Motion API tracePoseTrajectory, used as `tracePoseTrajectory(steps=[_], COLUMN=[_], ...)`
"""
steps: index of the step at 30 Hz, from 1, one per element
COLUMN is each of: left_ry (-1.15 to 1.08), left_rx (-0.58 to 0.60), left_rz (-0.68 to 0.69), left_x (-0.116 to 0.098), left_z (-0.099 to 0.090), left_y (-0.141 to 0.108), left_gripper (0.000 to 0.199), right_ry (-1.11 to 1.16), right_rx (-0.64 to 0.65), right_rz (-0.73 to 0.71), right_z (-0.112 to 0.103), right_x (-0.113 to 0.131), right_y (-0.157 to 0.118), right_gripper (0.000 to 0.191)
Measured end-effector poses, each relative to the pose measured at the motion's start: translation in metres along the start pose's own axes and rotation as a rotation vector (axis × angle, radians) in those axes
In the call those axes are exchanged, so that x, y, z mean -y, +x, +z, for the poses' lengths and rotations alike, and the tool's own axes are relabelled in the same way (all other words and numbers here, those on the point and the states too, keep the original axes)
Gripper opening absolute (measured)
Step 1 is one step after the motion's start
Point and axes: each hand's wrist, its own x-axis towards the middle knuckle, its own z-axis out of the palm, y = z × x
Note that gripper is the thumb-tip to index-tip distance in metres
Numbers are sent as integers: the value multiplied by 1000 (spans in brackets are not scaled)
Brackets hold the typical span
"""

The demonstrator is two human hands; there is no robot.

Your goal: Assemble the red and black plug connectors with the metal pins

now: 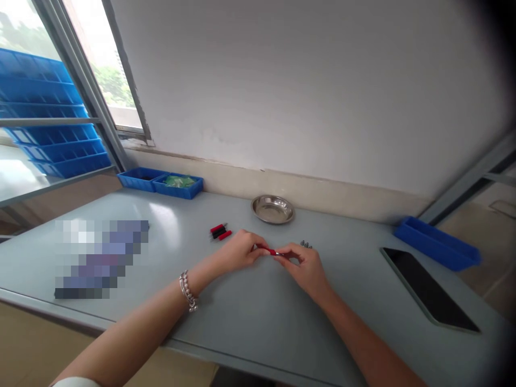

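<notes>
Over the grey table, my left hand and right hand pinch a small red, silver-tipped piece, seemingly to align its ends. Its join is too small to tell.

**Three single blue bins, one metal dish**

Of the small handled pieces, four show: three red and one black. Two red pieces and the black piece lie together on the desk; the other red piece is held. At least three small grey tips show. There is one dark tablet. Two blue bins stand at the back left, one at the right. The stacked bins are too overlapped to count surely.
</notes>
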Motion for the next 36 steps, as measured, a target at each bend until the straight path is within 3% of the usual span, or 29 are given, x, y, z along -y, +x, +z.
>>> tracePoseTrajectory(steps=[9,14,20,24,29,36], left_ry=[106,151,169,173,166,174], left_rx=[-79,-89,-123,-110,-112,-133], left_rz=[75,111,81,72,89,84], left_x=[-1,-3,0,1,-2,-2], left_z=[5,6,4,4,5,3], left_y=[-1,-2,-2,-2,-3,-3], left_gripper=[20,20,21,22,24,21], right_ry=[190,32,7,-15,-86,-218], right_rx=[3,44,28,8,44,47], right_rz=[188,124,72,28,50,-78], right_z=[2,0,-1,-1,-2,-4], right_x=[2,1,1,0,2,4], right_y=[0,0,1,1,-1,1], right_gripper=[22,33,29,13,26,20])
